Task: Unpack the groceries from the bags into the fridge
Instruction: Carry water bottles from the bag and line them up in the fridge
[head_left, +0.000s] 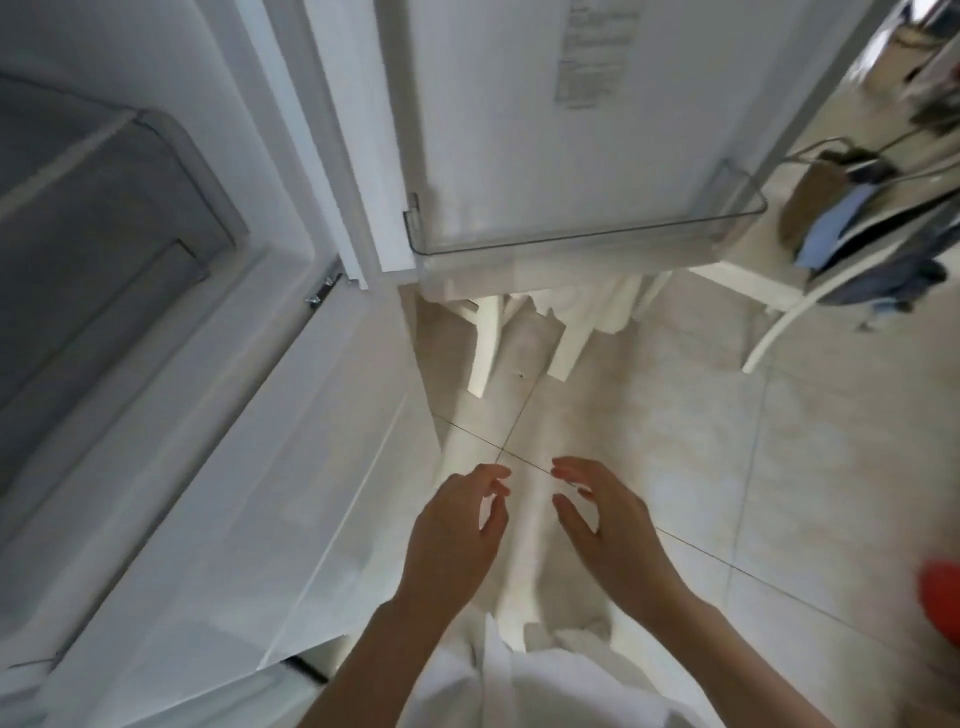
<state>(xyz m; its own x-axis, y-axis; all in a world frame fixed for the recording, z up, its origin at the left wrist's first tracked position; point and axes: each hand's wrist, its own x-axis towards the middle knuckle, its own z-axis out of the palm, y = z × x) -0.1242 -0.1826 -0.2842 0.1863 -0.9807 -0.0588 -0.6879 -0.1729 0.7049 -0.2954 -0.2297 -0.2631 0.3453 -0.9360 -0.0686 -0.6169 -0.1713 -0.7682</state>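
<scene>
Empty hands by the open fridge

Both the left hand (452, 525) and the right hand (608, 525) hang loose over the floor, holding nothing. The fridge (171, 291) door shelf (582, 234) is bare. No bags show clearly; something red (941, 597) sits far right, too blurry to name. Food bags are likely soft and floppy, so grab the handles.

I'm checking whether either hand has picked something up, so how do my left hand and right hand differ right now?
The left hand sits nearer the fridge; the right hand is over the open floor tiles. The left hand's fingers point right, and the right hand's point left, toward each other. Both are loosely curled and hold nothing.
</scene>
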